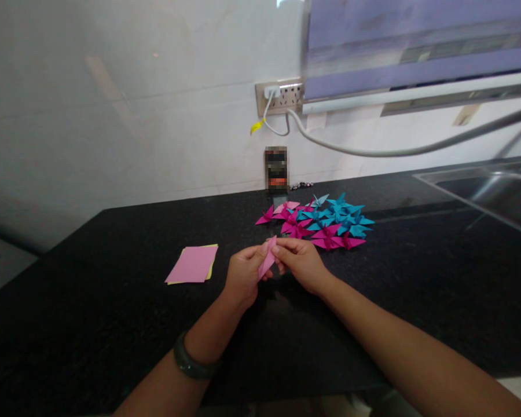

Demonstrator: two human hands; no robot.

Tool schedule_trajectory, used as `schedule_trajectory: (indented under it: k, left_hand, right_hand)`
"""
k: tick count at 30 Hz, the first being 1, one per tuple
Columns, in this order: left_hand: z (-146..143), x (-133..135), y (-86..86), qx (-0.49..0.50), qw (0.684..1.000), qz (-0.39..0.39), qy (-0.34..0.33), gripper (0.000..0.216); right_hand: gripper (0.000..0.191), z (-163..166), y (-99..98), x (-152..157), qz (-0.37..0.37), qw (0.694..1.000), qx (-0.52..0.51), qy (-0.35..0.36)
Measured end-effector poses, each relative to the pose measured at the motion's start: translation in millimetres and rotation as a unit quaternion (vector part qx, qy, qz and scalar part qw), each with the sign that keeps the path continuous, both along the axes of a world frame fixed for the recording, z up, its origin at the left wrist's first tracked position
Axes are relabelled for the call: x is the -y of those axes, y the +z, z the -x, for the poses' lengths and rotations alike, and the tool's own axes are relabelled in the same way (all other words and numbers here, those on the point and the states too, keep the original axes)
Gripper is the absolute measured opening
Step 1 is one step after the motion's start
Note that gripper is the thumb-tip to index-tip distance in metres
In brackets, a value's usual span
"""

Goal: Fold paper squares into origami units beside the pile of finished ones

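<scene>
My left hand (pixel 242 272) and my right hand (pixel 301 260) meet over the black counter (pixel 91 301), both pinching a folded pink paper piece (pixel 267 260) between fingers and thumbs. The paper stands tilted, its narrow tip pointing up. Just beyond my hands lies a pile of folded paper shapes, the magenta ones (pixel 295 226) to the left and the teal ones (pixel 345 217) to the right. A small stack of flat paper sheets (pixel 193 264), pink on top of yellow, rests on the counter left of my left hand.
A wall socket (pixel 280 97) with a white plug and cable sits above the counter. A small dark object (pixel 276 168) leans against the wall behind the pile. A sink (pixel 481 191) lies at the right. A dark bracelet (pixel 191 364) is on my left wrist.
</scene>
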State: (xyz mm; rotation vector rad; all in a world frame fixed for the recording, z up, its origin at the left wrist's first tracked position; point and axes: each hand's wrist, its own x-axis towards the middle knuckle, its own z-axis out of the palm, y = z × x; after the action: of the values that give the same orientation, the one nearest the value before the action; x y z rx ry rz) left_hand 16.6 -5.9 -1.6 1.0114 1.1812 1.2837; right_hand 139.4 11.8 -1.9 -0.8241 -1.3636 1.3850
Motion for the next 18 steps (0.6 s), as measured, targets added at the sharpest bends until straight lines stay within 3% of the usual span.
schedule_trajectory:
  k: [10,18]
  left_hand:
    - [0.6,1.1,0.9,-0.030,0.999,-0.007,-0.010,0.029]
    - [-0.5,3.1,1.1,-0.020,1.000,-0.014,-0.014,0.025]
  right_hand:
    - [0.034,-2.1,-3.3,-2.2,0.048,0.998,-0.030,0.020]
    - [0.029,-4.9,-3.1,-4.3,0.036,0.999,-0.023,0.030]
